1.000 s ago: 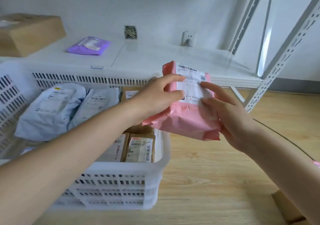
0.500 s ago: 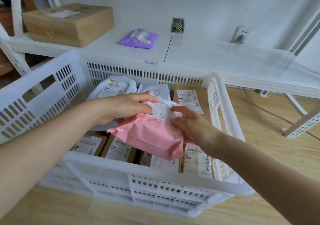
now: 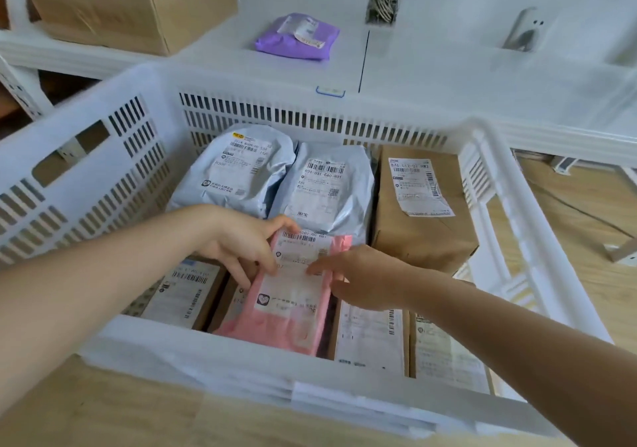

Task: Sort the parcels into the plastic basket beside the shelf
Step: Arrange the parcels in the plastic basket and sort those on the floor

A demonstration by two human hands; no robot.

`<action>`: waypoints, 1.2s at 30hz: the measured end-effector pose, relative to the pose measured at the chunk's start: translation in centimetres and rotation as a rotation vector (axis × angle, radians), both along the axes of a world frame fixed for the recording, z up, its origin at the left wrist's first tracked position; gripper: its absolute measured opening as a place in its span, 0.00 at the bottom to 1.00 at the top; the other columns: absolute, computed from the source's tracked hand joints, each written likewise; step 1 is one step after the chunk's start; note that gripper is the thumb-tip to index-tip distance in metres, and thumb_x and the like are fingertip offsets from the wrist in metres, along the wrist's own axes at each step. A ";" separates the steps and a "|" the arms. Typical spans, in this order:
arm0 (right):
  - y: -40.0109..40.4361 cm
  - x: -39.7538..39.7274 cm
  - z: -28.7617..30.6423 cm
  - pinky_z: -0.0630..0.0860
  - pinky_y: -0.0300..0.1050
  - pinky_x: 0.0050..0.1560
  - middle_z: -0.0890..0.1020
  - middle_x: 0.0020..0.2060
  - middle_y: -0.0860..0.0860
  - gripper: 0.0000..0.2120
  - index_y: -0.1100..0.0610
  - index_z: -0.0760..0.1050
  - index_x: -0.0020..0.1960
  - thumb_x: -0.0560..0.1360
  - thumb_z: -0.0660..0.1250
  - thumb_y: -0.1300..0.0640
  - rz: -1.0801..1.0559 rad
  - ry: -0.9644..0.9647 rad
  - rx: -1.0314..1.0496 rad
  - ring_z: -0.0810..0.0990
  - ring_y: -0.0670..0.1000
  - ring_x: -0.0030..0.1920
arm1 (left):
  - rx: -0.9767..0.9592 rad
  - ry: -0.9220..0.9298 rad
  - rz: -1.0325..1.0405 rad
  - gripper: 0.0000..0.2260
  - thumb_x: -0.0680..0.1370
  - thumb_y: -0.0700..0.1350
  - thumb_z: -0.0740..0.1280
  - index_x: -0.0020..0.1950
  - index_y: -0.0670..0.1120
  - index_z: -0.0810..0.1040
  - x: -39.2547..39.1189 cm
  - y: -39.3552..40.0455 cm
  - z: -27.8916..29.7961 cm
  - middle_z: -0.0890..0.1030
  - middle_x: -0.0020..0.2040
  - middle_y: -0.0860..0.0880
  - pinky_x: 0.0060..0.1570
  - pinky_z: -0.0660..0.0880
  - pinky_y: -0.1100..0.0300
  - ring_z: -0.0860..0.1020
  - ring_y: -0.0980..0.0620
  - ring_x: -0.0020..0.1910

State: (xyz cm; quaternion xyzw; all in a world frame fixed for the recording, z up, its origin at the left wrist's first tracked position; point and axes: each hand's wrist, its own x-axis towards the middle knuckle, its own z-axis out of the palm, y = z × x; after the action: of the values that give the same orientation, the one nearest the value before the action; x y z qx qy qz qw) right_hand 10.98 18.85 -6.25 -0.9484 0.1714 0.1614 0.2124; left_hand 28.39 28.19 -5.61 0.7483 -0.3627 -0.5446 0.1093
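The scene is viewed by a single head-worn wide-angle camera, aimed forward and steeply down. The white plastic basket [image 3: 499,184] is seen from close above, filling most of the frame. The shelf [image 3: 448,78] lies beyond it, the wooden floor [image 3: 586,240] at right.

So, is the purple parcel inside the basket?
No, the purple parcel lies on the shelf behind the basket.
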 end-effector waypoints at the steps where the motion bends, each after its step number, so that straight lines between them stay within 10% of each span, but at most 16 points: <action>1: -0.2 -0.1 -0.3 0.70 0.48 0.60 0.73 0.63 0.54 0.21 0.43 0.67 0.68 0.77 0.55 0.58 0.071 0.022 -0.096 0.71 0.55 0.60 | 0.033 0.018 -0.037 0.31 0.74 0.33 0.66 0.65 0.62 0.59 0.1 -0.1 -0.5 0.76 0.58 0.41 0.51 0.79 0.49 0.80 0.45 0.49; 9: -1.0 0.4 -3.0 0.50 0.58 0.67 0.69 0.63 0.49 0.17 0.50 0.74 0.59 0.79 0.49 0.50 0.176 0.199 -0.319 0.55 0.54 0.69 | 0.325 -0.194 -0.504 0.41 0.76 0.35 0.59 0.70 0.71 0.38 -0.9 -0.5 -3.0 0.49 0.77 0.52 0.45 0.75 0.63 0.68 0.49 0.64; 12: -1.5 0.2 -2.7 0.51 0.55 0.66 0.71 0.63 0.45 0.18 0.48 0.74 0.60 0.79 0.49 0.50 0.155 0.145 -0.269 0.57 0.51 0.69 | 0.311 -0.228 -0.564 0.39 0.77 0.33 0.55 0.68 0.71 0.38 -1.3 -0.4 -2.9 0.55 0.77 0.50 0.57 0.74 0.56 0.66 0.48 0.69; 21: -2.6 -5.4 2.3 0.76 0.50 0.52 0.74 0.59 0.50 0.15 0.50 0.71 0.62 0.78 0.54 0.52 -0.057 0.071 -0.262 0.73 0.52 0.58 | 0.078 -0.803 -0.505 0.16 0.77 0.43 0.57 0.63 0.44 0.74 -4.6 -2.2 1.1 0.78 0.57 0.44 0.49 0.73 0.57 0.76 0.48 0.50; 28: -3.9 -10.8 7.2 0.63 0.40 0.29 0.72 0.35 0.51 0.13 0.57 0.73 0.49 0.77 0.54 0.51 -0.284 -0.112 -0.418 0.71 0.53 0.37 | -0.184 -0.823 -0.203 0.11 0.73 0.51 0.62 0.43 0.44 0.78 -8.8 -3.6 4.8 0.81 0.39 0.47 0.43 0.76 0.56 0.80 0.47 0.43; 36: -5.6 -20.1 9.8 0.62 0.41 0.28 0.76 0.40 0.52 0.10 0.55 0.75 0.48 0.73 0.61 0.50 -0.387 -0.265 -0.536 0.73 0.56 0.37 | -0.415 -0.742 -0.083 0.10 0.73 0.51 0.65 0.36 0.47 0.73 -16.8 -6.1 8.7 0.72 0.27 0.49 0.33 0.65 0.60 0.71 0.49 0.30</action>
State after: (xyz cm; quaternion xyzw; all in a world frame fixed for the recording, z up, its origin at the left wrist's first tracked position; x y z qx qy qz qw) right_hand -9.11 13.25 3.58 -0.9332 0.3549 -0.0570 0.0028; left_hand 11.59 22.13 3.09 0.8404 -0.5092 -0.1577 0.0974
